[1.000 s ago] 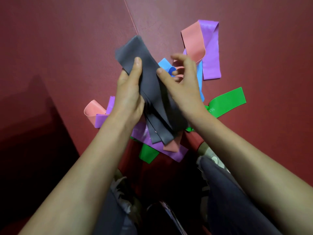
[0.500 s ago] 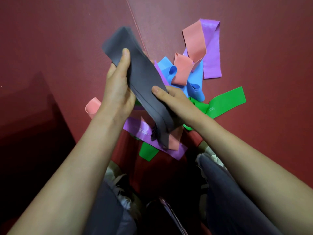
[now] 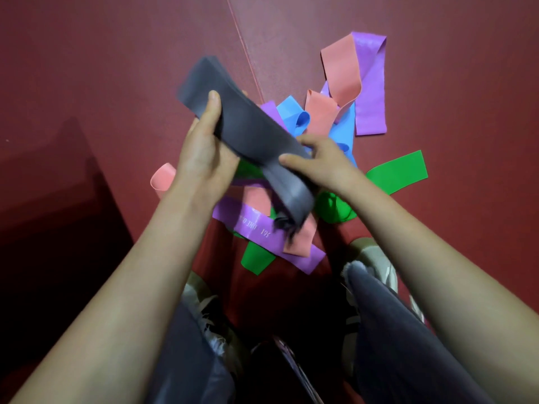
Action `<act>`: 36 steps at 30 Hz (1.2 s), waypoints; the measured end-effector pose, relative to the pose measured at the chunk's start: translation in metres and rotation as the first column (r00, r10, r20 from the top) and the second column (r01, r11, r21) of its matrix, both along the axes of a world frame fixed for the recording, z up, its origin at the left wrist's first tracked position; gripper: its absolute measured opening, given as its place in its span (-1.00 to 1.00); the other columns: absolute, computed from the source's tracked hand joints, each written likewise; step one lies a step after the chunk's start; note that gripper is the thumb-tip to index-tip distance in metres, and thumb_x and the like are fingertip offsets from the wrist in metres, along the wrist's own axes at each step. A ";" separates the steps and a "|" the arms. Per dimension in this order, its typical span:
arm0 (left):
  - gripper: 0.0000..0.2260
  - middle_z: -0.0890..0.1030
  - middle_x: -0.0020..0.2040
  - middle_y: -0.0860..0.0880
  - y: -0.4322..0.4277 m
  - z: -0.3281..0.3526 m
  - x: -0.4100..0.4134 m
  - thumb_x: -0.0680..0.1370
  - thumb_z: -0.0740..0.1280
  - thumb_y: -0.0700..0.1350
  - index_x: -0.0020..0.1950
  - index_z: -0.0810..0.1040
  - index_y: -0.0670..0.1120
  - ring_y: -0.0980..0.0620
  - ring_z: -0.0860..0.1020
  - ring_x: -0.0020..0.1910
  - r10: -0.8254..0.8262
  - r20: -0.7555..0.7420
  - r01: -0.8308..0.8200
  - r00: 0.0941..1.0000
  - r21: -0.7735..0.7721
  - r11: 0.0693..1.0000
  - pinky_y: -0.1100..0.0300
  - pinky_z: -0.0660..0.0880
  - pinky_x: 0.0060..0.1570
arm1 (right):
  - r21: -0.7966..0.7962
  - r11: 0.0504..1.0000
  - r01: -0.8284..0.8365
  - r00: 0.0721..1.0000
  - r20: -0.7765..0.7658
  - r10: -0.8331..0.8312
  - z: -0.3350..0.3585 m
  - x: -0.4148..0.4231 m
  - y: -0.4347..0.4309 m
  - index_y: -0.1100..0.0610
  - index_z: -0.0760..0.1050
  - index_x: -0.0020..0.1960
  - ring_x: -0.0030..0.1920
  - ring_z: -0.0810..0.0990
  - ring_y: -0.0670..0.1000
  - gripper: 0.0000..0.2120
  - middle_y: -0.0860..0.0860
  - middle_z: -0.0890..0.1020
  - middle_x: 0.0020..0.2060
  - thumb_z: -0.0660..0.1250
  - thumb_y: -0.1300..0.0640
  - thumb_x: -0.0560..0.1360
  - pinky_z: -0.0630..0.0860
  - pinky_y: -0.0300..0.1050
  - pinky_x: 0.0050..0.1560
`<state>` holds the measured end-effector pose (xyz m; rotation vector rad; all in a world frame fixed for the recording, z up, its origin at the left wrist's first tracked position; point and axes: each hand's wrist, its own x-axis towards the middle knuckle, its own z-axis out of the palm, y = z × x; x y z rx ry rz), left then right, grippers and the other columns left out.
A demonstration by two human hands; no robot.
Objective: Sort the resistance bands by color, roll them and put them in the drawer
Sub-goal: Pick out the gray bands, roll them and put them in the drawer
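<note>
A stack of grey resistance bands point(image 3: 250, 132) hangs in the air above a heap of coloured bands on the red floor. My left hand point(image 3: 204, 147) grips its upper end, thumb on top. My right hand point(image 3: 318, 158) pinches the stack near its lower half, and the loose lower ends are blurred. Under them lie purple bands point(image 3: 370, 83), pink bands point(image 3: 341, 71), blue bands point(image 3: 294, 118) and green bands point(image 3: 396, 172). Another purple band point(image 3: 256, 228) with white print lies nearest to me. No drawer is in view.
The red mat floor point(image 3: 116, 68) has a seam line running up from the heap. A dark shadowed area point(image 3: 43, 228) fills the lower left. My knees in grey trousers point(image 3: 388, 330) and my shoes point(image 3: 376, 258) sit just below the heap.
Both hands have shifted the grey stack slightly right and down. My right hand moved from under the stack to pinching its lower half from the side.
</note>
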<state>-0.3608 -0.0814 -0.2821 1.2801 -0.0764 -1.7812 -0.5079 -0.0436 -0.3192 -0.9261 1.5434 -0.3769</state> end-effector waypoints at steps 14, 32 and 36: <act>-0.88 0.65 -0.20 0.08 0.032 -0.009 -0.012 0.56 0.18 -0.17 -0.04 0.52 -0.05 0.13 0.59 -0.17 -0.380 0.360 0.415 0.852 -0.024 0.909 0.27 0.53 -0.07 | 0.476 0.763 -0.437 0.899 0.227 0.374 0.009 -0.011 0.025 0.20 0.54 -0.07 -0.20 0.56 -0.02 -0.70 0.11 0.64 -0.10 0.21 -0.03 0.52 0.55 -0.24 -0.08; -0.87 0.65 -0.36 0.09 0.022 0.001 -0.031 0.59 0.12 -0.20 -0.07 0.45 -0.09 0.19 0.61 -0.35 -0.223 0.311 0.281 0.924 -0.154 0.947 0.32 0.53 -0.28 | 0.032 0.999 -0.008 0.969 0.246 0.000 0.018 -0.015 0.005 0.09 0.14 0.42 0.30 0.34 -0.10 -0.40 0.01 0.36 0.30 0.30 0.28 0.46 0.24 -0.24 0.37; -0.92 0.64 -0.27 0.01 0.018 0.002 -0.035 0.59 0.15 -0.18 0.01 0.42 -0.13 0.13 0.63 -0.32 -0.188 0.343 0.254 0.921 -0.159 0.954 0.26 0.57 -0.26 | 0.042 0.996 -0.078 0.953 0.298 0.062 0.023 0.004 0.011 0.12 0.12 0.42 0.18 0.35 -0.19 -0.41 -0.11 0.36 0.22 0.16 0.42 0.46 0.32 -0.61 0.02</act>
